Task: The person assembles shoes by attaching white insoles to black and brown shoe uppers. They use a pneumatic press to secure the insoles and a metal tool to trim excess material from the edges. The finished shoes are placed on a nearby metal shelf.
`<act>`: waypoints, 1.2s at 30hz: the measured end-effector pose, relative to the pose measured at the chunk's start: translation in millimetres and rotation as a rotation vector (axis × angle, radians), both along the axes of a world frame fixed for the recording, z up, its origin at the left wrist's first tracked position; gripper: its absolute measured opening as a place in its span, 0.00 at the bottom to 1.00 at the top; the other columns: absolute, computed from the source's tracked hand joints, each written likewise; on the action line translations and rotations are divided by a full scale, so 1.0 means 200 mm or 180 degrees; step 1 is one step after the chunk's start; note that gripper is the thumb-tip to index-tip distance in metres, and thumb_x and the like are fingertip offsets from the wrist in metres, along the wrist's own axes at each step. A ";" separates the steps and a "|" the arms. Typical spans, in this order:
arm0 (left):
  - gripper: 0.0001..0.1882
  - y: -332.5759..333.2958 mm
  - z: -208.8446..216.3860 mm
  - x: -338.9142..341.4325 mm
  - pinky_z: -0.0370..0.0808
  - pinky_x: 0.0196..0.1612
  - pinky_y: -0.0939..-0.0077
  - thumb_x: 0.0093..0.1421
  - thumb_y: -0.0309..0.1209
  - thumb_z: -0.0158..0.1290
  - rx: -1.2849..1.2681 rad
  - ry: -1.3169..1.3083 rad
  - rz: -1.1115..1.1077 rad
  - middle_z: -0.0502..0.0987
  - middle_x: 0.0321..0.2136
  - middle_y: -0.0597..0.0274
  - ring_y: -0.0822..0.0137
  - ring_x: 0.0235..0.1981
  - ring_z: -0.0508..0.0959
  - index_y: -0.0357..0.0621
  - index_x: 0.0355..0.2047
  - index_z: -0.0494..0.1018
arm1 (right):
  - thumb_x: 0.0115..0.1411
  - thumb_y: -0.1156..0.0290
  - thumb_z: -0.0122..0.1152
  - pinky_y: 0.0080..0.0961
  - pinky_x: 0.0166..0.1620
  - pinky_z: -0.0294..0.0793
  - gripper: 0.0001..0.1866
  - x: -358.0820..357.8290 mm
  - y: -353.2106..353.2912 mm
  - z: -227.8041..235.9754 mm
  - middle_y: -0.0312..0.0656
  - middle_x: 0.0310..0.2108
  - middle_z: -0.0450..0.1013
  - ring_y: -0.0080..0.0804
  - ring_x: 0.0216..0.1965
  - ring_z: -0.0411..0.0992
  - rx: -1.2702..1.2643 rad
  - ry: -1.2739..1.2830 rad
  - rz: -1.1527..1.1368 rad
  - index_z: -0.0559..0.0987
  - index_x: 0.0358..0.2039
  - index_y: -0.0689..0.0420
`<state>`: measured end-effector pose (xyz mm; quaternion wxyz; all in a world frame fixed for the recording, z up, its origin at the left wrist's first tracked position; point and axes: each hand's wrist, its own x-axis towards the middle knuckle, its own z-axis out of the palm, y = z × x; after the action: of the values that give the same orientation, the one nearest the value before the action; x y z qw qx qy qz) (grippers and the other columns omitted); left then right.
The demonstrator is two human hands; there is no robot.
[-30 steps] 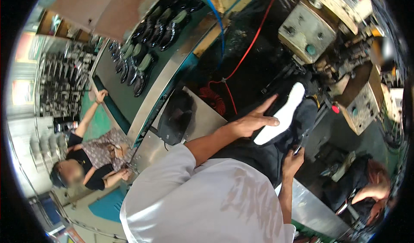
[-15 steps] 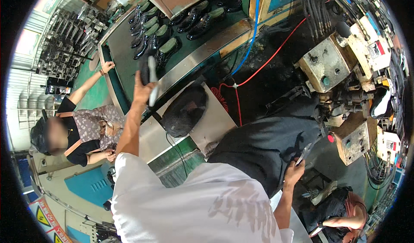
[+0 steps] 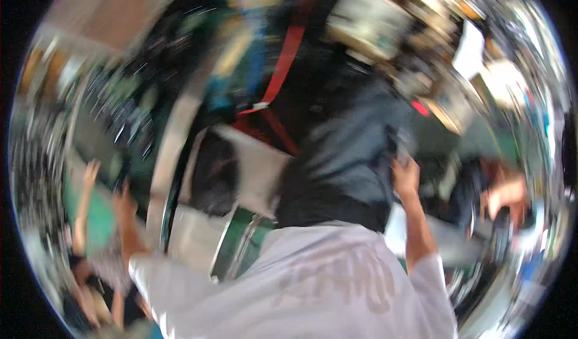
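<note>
The whole view is smeared by motion, so fine detail is lost.

The right hand (image 3: 406, 175) is raised at the right edge of the dark trousers (image 3: 349, 158), its forearm running up from the white shirt (image 3: 313, 285). It seems curled near a small dark thing at the trouser edge, but the blur hides what that is, and I cannot tell whether the fingers are closed on it or loose.

The left hand (image 3: 124, 203) is stretched out to the far left, its arm leaving the shirt's shoulder and rising beside the pale metal rail (image 3: 174, 140) of the long green bench (image 3: 129, 122). Whether it is open, closed or holding anything cannot be told; no thing shows clearly in it.

Between the two arms lies a grey box (image 3: 256, 170) with a dark round shape (image 3: 211, 170) at its left side. A red hose (image 3: 286, 59) runs down from the top of the view to just above the box. Above and to the right of the trousers stand blurred pale machines (image 3: 373, 14).

At the far left another person's arm (image 3: 84, 200) reaches up by the bench, close to the left hand but separate from it. At the right edge a second person (image 3: 503, 191) shows only as a reddish blur, well apart from the right hand.
</note>
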<state>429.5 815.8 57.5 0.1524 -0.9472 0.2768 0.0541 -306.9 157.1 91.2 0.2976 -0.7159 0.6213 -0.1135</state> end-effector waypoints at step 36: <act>0.16 -3.41 0.57 -2.49 0.83 0.51 0.61 0.76 0.23 0.50 -0.0683 0.3058 -0.4422 0.85 0.46 0.47 0.55 0.46 0.86 0.33 0.59 0.79 | 0.54 0.58 0.82 0.55 0.59 0.81 0.43 -1.71 2.49 -0.41 0.57 0.58 0.77 0.56 0.55 0.80 0.0432 -0.1966 -0.8087 0.73 0.64 0.68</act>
<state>-68.5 134.2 172.3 -0.0736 -0.4458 0.8335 0.3179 -648.3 655.8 9.0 0.1480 0.4378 0.7697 -0.4404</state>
